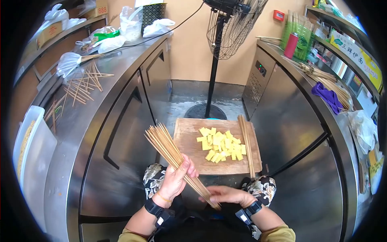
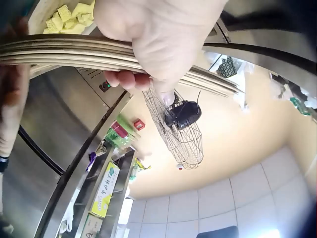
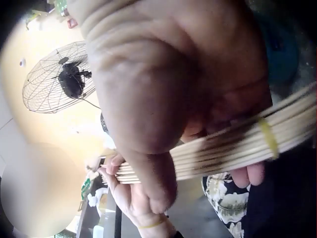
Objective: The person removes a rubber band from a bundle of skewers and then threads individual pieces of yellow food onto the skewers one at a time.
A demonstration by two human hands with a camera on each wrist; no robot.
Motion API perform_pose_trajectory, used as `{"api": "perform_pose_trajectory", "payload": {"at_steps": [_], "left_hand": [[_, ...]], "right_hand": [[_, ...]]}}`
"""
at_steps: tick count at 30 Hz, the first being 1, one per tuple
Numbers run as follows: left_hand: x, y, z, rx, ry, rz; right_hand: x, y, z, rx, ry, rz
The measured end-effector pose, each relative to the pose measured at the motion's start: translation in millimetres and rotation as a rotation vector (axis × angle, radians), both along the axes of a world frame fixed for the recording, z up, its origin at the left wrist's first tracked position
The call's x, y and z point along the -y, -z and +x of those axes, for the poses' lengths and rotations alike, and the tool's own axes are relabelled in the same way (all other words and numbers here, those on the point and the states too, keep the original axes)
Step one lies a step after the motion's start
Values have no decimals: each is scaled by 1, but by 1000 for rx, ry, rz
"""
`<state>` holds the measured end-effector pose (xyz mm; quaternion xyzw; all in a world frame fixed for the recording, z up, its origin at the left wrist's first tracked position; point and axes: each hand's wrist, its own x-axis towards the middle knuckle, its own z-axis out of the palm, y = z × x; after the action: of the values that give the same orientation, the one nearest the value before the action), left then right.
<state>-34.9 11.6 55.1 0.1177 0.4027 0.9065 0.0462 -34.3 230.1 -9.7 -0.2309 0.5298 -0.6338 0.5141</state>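
Observation:
A bundle of thin wooden sticks (image 1: 163, 147) slants across the lap in the head view, its upper ends fanned out. The left hand (image 1: 175, 177) grips it around the middle, thumb over the sticks. Near the lower end, the right hand (image 1: 229, 195) holds the bundle between thumb and fingers. A yellow band (image 3: 269, 138) circles the sticks close to the right hand in the right wrist view. Beyond the hands, yellow cut pieces (image 1: 221, 145) are heaped on a wooden board (image 1: 189, 161), with more long sticks (image 1: 245, 145) along its right side.
Steel counters stand on both sides. Loose sticks (image 1: 82, 86) and a plastic tub (image 1: 34, 149) are on the left one; a purple cloth (image 1: 327, 97), a red bottle (image 1: 291, 45) and more sticks are on the right one. A black fan (image 1: 217, 52) stands behind the board.

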Motion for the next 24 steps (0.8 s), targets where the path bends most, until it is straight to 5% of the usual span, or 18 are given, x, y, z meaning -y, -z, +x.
{"api": "perform_pose_trajectory", "payload": {"at_steps": [8, 20, 24], "left_hand": [[6, 16, -14, 137, -83, 155], [-16, 70, 1, 356, 178, 364], [-30, 55, 15, 486, 159, 67]], "right_hand": [[1, 6, 29, -65, 166, 220], [-54, 1, 55, 61, 247, 200], [-61, -3, 76, 174, 372, 171]]}}
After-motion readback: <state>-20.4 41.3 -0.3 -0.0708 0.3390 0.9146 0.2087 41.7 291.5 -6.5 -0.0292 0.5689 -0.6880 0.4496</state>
